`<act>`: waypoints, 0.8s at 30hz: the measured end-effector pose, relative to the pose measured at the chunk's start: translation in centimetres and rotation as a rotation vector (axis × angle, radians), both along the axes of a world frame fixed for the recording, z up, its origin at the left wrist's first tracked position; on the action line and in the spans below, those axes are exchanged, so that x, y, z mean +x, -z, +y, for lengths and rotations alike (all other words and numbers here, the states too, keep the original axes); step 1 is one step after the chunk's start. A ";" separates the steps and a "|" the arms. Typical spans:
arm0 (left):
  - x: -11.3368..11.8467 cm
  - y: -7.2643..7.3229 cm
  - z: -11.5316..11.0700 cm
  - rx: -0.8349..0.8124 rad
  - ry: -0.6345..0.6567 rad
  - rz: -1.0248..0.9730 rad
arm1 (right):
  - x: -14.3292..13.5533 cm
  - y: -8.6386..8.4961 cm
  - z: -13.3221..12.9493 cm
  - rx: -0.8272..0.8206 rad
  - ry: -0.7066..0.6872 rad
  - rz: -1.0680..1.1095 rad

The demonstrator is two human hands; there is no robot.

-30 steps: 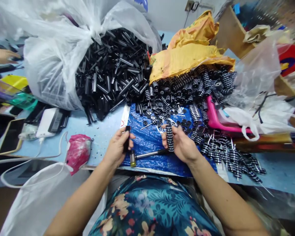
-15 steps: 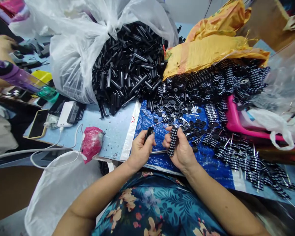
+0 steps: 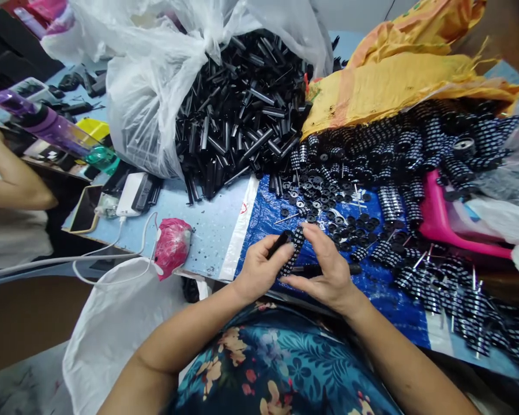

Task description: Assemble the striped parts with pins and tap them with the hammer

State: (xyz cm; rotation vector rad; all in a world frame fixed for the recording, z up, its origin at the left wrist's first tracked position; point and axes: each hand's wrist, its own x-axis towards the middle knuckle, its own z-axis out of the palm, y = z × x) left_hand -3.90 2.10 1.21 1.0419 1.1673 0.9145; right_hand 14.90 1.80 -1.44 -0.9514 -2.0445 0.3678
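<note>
In the head view, my left hand [image 3: 262, 266] is closed around a short black plastic tube [image 3: 279, 244]. Its thumb also presses on a black roller with rows of white marks [image 3: 293, 253], which lies tilted beside the tube. My right hand [image 3: 328, 268] spans that roller, fingertips at its upper end and thumb at its lower end. Beneath the hands a dark rod-like tool [image 3: 311, 270] rests on the blue plastic sheet [image 3: 259, 210]. Small black discs [image 3: 315, 193] and a thin metal pin [image 3: 286, 219] lie just beyond the hands.
A white plastic bag [image 3: 145, 115] spills a heap of black tubes [image 3: 237, 115]. Many white-marked rollers [image 3: 432, 132] are piled under a yellow sack [image 3: 380, 86] and to the right, near a pink tray [image 3: 436, 213]. At left are a pink bundle [image 3: 173, 245], a power bank [image 3: 132, 193] and another person's arm [image 3: 12, 173].
My hands have come together, bringing the tube and the roller side by side. The roller has moved left, and my left thumb now touches it. The view has shifted slightly.
</note>
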 end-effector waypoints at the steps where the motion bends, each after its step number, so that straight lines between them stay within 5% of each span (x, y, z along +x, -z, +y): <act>1: 0.1 0.1 -0.1 -0.012 -0.037 0.002 | -0.1 -0.2 -0.1 0.049 0.015 -0.018; 9: 1.0 -0.5 -0.7 -0.038 -0.067 -0.136 | -1.2 -0.5 -1.3 0.318 0.093 -0.185; 15: -0.4 -1.2 -0.6 -0.307 0.046 -0.327 | -1.2 -0.4 -1.2 0.286 0.050 -0.209; 19: -0.6 -0.4 -0.8 -0.445 0.014 -0.541 | -1.4 -0.1 -1.1 0.239 -0.022 -0.154; 24: -0.4 0.7 -1.0 -0.468 -0.003 -0.559 | -1.7 0.8 -1.6 0.228 0.052 -0.164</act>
